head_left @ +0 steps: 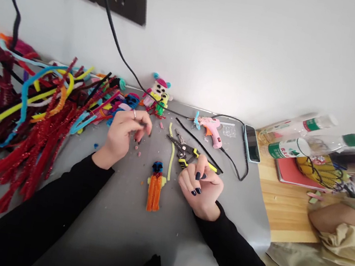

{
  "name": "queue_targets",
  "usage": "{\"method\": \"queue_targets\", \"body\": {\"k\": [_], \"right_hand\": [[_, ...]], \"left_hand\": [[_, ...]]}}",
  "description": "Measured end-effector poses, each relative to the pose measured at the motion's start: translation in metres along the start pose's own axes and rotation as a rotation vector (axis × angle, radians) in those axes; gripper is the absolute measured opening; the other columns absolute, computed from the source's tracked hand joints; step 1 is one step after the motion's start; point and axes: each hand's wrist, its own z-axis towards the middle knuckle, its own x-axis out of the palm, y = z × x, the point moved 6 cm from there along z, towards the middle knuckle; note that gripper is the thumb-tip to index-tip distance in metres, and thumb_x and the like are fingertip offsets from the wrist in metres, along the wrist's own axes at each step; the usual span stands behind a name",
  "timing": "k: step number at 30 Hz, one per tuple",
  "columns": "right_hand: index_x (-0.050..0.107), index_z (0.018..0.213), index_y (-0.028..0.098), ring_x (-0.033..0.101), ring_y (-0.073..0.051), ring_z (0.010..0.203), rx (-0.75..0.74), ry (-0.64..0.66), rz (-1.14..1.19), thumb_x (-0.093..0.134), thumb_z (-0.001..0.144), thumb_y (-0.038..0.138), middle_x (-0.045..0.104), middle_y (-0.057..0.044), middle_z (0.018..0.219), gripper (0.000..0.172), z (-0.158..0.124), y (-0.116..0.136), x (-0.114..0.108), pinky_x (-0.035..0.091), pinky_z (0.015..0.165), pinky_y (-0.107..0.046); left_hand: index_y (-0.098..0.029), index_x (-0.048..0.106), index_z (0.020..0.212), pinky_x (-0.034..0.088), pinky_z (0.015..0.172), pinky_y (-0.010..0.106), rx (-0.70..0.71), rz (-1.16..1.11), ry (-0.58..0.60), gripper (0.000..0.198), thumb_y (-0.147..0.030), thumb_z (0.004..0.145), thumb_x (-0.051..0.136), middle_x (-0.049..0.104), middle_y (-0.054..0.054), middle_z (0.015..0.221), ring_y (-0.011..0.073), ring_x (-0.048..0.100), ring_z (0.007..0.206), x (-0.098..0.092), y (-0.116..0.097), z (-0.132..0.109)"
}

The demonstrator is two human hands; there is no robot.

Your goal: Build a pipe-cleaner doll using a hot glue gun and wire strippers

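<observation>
My left hand (126, 136) hovers above the grey tabletop, its fingers loosely bent and apart, with nothing visible between them. My right hand (201, 184) is turned partly palm up with dark-nailed fingers curled in, and no object shows in it. Between and below the hands lies a small pipe-cleaner figure (154, 192) with an orange body, yellow-green arms and a dark blue head. A yellow pipe cleaner (172, 154) lies just above it. Right behind my right hand are pliers (183, 152) with black and yellow handles, partly covered by it.
A heap of red pipe cleaners (36, 151) fills the left side. Finished pipe-cleaner dolls (158, 96) stand by the wall. A pink glue gun (211, 129), its cable and a phone (251, 143) are at right. Beyond are bottles (289, 148) and another person's arm (342, 217).
</observation>
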Motion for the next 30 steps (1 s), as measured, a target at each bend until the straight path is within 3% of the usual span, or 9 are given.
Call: {"method": "queue_targets", "body": {"k": [3,5,9,15,20,25,30], "right_hand": [[0.036,0.056,0.021,0.021,-0.008,0.035,-0.007,-0.012,0.038,0.059,0.076,0.022,0.030,0.007,0.042,0.031,0.002,0.002,-0.001,0.022,0.040,-0.023],[0.034,0.055,0.021,0.022,-0.008,0.036,0.012,-0.030,0.058,0.060,0.083,0.031,0.030,0.007,0.043,0.040,0.004,0.002,-0.001,0.023,0.041,-0.023],[0.027,0.055,0.022,0.018,-0.008,0.037,0.044,-0.049,0.118,0.060,0.093,0.045,0.028,0.007,0.045,0.055,0.004,0.004,-0.003,0.022,0.041,-0.024],[0.020,0.055,0.022,0.013,-0.008,0.040,0.042,-0.047,0.215,0.062,0.094,0.039,0.023,0.008,0.047,0.059,0.003,0.003,-0.004,0.022,0.042,-0.025],[0.018,0.060,0.023,0.014,-0.009,0.042,0.050,-0.050,0.247,0.064,0.092,0.036,0.021,0.008,0.050,0.057,0.002,0.004,-0.004,0.025,0.043,-0.024],[0.018,0.062,0.023,0.016,-0.009,0.043,0.040,-0.061,0.270,0.065,0.091,0.034,0.025,0.008,0.051,0.057,0.003,0.006,-0.008,0.027,0.043,-0.024],[0.018,0.063,0.023,0.019,-0.009,0.043,0.058,-0.066,0.279,0.066,0.090,0.033,0.027,0.008,0.051,0.056,0.002,0.004,-0.009,0.031,0.044,-0.024]], "left_hand": [[-0.023,0.066,0.071,0.036,0.049,0.030,0.026,0.080,-0.033,0.025,-0.035,0.087,0.051,0.052,-0.001,0.048,0.0146,0.042,0.042,-0.008,-0.007,0.006],[-0.023,0.068,0.090,0.043,0.056,0.030,0.025,0.283,-0.119,0.015,-0.029,0.086,0.054,0.062,-0.002,0.057,0.0164,0.055,0.050,-0.019,-0.010,0.010],[-0.020,0.066,0.117,0.050,0.076,0.036,0.085,0.735,-0.209,0.034,-0.024,0.085,0.055,0.077,0.005,0.086,0.0251,0.072,0.078,-0.042,-0.012,0.020],[-0.018,0.075,0.098,0.050,0.093,0.048,0.093,1.133,0.062,0.025,-0.028,0.091,0.053,0.075,0.013,0.101,0.0368,0.068,0.104,-0.044,-0.002,0.025],[-0.018,0.076,0.100,0.049,0.096,0.053,0.094,1.277,0.207,0.025,-0.038,0.085,0.072,0.065,0.016,0.117,0.0413,0.058,0.117,-0.034,-0.002,0.017],[-0.018,0.071,0.096,0.049,0.096,0.050,0.115,1.272,0.206,0.012,-0.028,0.089,0.070,0.063,0.015,0.120,0.0379,0.056,0.118,-0.029,-0.005,0.015],[-0.020,0.063,0.100,0.047,0.096,0.052,0.102,1.228,0.212,0.019,-0.034,0.089,0.072,0.067,0.012,0.118,0.0379,0.058,0.117,-0.026,-0.003,0.015]]}}
